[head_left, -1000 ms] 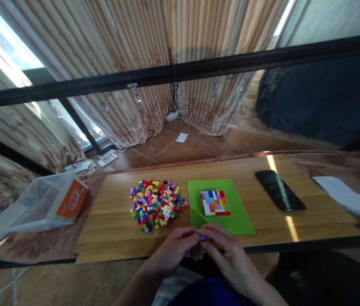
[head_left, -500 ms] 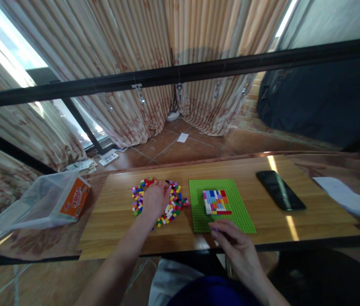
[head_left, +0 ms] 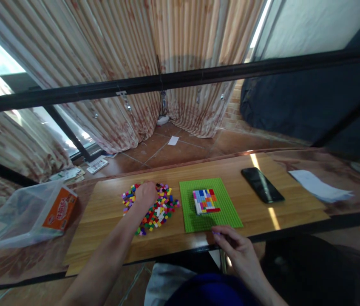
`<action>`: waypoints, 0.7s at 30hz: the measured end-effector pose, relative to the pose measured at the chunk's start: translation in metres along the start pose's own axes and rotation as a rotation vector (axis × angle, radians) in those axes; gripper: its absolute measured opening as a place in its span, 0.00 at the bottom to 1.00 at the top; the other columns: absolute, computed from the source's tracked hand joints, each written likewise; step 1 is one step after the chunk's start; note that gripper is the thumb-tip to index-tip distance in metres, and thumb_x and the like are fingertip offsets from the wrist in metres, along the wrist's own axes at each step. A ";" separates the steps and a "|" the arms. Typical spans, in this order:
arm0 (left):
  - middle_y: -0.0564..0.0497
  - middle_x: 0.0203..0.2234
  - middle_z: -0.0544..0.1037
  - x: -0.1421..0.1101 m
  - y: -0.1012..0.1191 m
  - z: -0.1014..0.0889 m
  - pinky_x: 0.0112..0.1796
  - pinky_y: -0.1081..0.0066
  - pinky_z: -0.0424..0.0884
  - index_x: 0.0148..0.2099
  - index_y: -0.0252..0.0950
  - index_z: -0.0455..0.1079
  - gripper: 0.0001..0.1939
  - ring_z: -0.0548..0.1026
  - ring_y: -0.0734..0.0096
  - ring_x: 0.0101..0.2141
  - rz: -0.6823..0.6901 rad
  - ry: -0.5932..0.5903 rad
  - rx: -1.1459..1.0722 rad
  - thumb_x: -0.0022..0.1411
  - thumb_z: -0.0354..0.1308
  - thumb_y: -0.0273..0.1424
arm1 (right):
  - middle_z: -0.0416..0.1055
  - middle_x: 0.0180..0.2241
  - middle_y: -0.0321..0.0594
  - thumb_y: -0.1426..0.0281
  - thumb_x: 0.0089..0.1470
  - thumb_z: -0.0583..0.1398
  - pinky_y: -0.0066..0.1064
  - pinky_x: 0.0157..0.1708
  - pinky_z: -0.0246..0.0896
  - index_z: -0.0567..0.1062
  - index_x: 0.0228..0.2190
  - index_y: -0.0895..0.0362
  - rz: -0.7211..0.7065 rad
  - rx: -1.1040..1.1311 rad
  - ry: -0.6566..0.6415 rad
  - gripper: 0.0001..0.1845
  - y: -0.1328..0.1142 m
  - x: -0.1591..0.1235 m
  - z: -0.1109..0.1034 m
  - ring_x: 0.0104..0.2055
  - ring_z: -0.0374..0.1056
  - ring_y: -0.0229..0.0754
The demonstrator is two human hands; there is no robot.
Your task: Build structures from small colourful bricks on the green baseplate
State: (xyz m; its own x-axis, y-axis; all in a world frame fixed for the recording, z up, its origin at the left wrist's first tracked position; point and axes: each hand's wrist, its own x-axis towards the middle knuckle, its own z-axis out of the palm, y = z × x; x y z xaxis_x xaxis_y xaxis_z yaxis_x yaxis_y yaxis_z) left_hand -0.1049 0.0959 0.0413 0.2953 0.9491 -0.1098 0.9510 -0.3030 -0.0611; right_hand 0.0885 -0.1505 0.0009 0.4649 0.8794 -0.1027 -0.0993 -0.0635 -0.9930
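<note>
My left hand (head_left: 147, 194) is over the pile of loose coloured toy bricks (head_left: 160, 212). Its fingers curl down among the bricks, closed, and what they grip is hidden. By the near edge of the green baseplate (head_left: 227, 212), my right hand (head_left: 234, 244) pinches a small purple brick (head_left: 217, 233) between thumb and fingertips. On the baseplate sits a block of multicoloured bricks (head_left: 204, 200) set close together, with a red strip reaching out at its near right corner.
Right of the baseplate lies a black phone (head_left: 262, 185), with white paper (head_left: 320, 185) farther right. A clear plastic box (head_left: 23, 216) with an orange label stands left of the wooden board (head_left: 92, 229). A dark rail (head_left: 186, 79) crosses beyond the table.
The view has swung a little to the right, so things appear farther left. My left hand stays at the pile; my right hand keeps the purple brick, now just off the baseplate's near edge.
</note>
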 end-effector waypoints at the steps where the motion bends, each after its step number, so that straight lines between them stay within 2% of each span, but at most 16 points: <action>1: 0.38 0.38 0.80 0.000 0.000 0.000 0.43 0.66 0.72 0.42 0.31 0.76 0.15 0.77 0.56 0.44 -0.005 -0.002 0.002 0.59 0.49 0.23 | 0.75 0.33 0.42 0.59 0.42 0.69 0.30 0.32 0.68 0.82 0.33 0.52 0.026 0.031 -0.001 0.15 0.001 0.000 -0.001 0.33 0.71 0.40; 5: 0.38 0.38 0.80 -0.005 0.002 -0.006 0.42 0.66 0.71 0.42 0.30 0.75 0.14 0.77 0.56 0.43 -0.011 0.017 0.003 0.60 0.49 0.25 | 0.76 0.32 0.42 0.59 0.37 0.72 0.32 0.34 0.69 0.81 0.34 0.55 0.114 0.121 -0.006 0.20 0.007 -0.001 -0.002 0.31 0.72 0.42; 10: 0.39 0.40 0.78 -0.025 0.012 -0.022 0.44 0.63 0.69 0.45 0.32 0.70 0.14 0.76 0.58 0.44 0.048 0.117 -0.045 0.65 0.46 0.29 | 0.76 0.26 0.41 0.58 0.38 0.71 0.32 0.31 0.67 0.81 0.36 0.56 0.163 0.165 0.003 0.22 0.006 -0.003 -0.006 0.28 0.71 0.41; 13: 0.44 0.36 0.78 -0.033 0.025 -0.024 0.39 0.66 0.70 0.45 0.34 0.68 0.12 0.76 0.64 0.37 0.154 0.139 -0.282 0.66 0.45 0.29 | 0.75 0.25 0.39 0.56 0.39 0.71 0.31 0.28 0.66 0.80 0.35 0.57 0.172 0.163 0.029 0.23 0.001 -0.003 -0.006 0.26 0.69 0.40; 17: 0.50 0.30 0.77 -0.029 0.048 -0.016 0.34 0.71 0.68 0.41 0.34 0.69 0.11 0.74 0.70 0.31 0.373 0.071 -0.673 0.64 0.46 0.29 | 0.75 0.25 0.40 0.53 0.39 0.69 0.32 0.26 0.66 0.80 0.35 0.58 0.188 0.126 0.068 0.25 -0.004 -0.001 -0.006 0.25 0.69 0.40; 21: 0.50 0.29 0.78 -0.015 0.070 -0.010 0.36 0.70 0.69 0.41 0.33 0.73 0.13 0.75 0.70 0.31 0.449 0.019 -0.759 0.64 0.47 0.30 | 0.76 0.26 0.41 0.53 0.42 0.68 0.31 0.26 0.65 0.80 0.36 0.57 0.188 0.123 0.065 0.24 -0.002 -0.002 -0.011 0.25 0.68 0.39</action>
State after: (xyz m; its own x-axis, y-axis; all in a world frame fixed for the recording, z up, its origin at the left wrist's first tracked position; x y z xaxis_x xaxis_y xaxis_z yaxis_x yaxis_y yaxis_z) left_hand -0.0417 0.0608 0.0486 0.6508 0.7575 0.0515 0.5468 -0.5147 0.6603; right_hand 0.0972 -0.1572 0.0020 0.4834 0.8250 -0.2929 -0.2945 -0.1618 -0.9418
